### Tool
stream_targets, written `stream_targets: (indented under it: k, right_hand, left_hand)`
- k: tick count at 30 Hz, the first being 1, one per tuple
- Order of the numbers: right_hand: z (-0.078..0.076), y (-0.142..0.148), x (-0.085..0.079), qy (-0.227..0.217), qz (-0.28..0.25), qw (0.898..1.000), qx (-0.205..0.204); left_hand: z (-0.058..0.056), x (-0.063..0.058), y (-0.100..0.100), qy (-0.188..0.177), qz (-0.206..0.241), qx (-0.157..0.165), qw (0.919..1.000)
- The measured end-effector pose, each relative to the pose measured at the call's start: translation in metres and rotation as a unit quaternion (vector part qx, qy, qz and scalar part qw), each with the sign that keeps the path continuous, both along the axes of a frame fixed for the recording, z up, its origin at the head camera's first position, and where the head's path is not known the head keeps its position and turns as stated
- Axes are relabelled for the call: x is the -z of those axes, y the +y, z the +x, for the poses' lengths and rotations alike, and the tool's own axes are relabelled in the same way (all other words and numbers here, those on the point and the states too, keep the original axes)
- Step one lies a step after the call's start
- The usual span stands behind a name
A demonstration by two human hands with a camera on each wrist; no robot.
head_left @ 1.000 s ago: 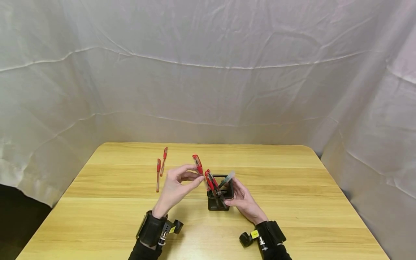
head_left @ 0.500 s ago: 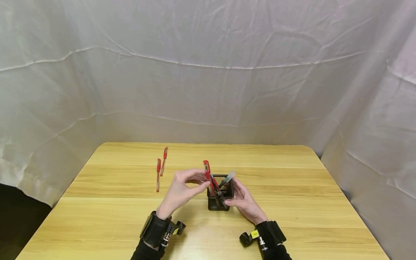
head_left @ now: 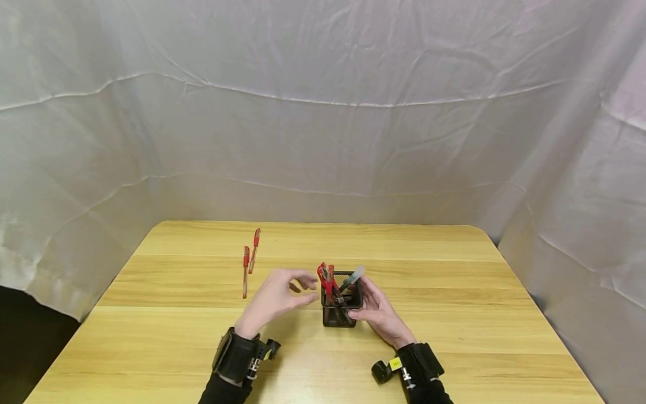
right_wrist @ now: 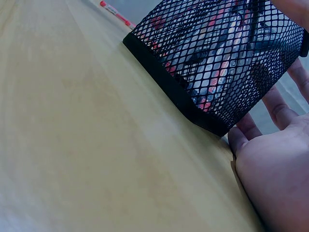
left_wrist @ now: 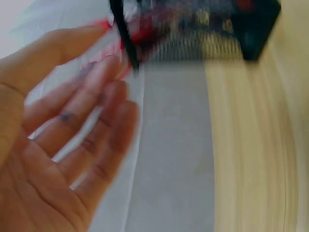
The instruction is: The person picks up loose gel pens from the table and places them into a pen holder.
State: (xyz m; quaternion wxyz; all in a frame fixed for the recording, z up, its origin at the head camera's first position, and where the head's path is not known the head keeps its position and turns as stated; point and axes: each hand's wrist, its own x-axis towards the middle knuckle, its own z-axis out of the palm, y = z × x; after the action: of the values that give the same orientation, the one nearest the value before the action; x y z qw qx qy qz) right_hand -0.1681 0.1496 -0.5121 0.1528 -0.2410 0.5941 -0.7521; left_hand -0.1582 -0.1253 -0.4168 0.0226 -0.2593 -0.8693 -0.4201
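A black mesh pen holder (head_left: 339, 317) stands on the table. Several red pens (head_left: 329, 283) and a clear-capped pen (head_left: 355, 275) lean inside it. My right hand (head_left: 379, 314) holds the holder from its right side, thumb at the front and fingers behind; the right wrist view shows pens through the mesh (right_wrist: 212, 58). Just left of the holder is my left hand (head_left: 277, 297), its fingers apart from the thumb and nothing between them. In the left wrist view the left hand (left_wrist: 72, 125) is blurred, its fingers spread beside the holder.
Two red pens lie on the wooden table (head_left: 454, 303) at the left: a nearer pen (head_left: 245, 272) and a farther pen (head_left: 254, 251). Pale fabric (head_left: 323, 140) hangs behind the table and along its sides.
My left hand carried a red pen rightward to the holder and let go of it inside, then drew back a little to the left. The right hand stayed on the holder.
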Motion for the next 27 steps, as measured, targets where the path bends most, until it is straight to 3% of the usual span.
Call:
stream_targets:
  k: [5,8,12,20,27]
  right_hand:
    - [0.002,0.001,-0.002,-0.011,0.006,1.000,0.001]
    - [0.001,0.002,0.000,-0.012,0.004,1.000,0.001]
    - [0.000,0.002,0.001,-0.003,-0.002,1.000,0.000]
    - [0.000,0.001,0.001,0.008,-0.005,1.000,-0.007]
    - [0.000,0.000,0.000,0.012,-0.008,1.000,-0.001]
  left_hand:
    - [-0.008,0.013,-0.029,-0.030,-0.075,-0.120,0.9896]
    - [-0.012,0.023,-0.043,-0.040,-0.122,-0.152,0.9801]
    - [-0.014,0.031,-0.050,-0.067,-0.162,-0.156,0.9720]
    - [-0.017,0.040,-0.053,-0.131,-0.182,-0.153,0.9624]
    - [-0.018,0.044,-0.054,-0.142,-0.188,-0.145,0.9610]
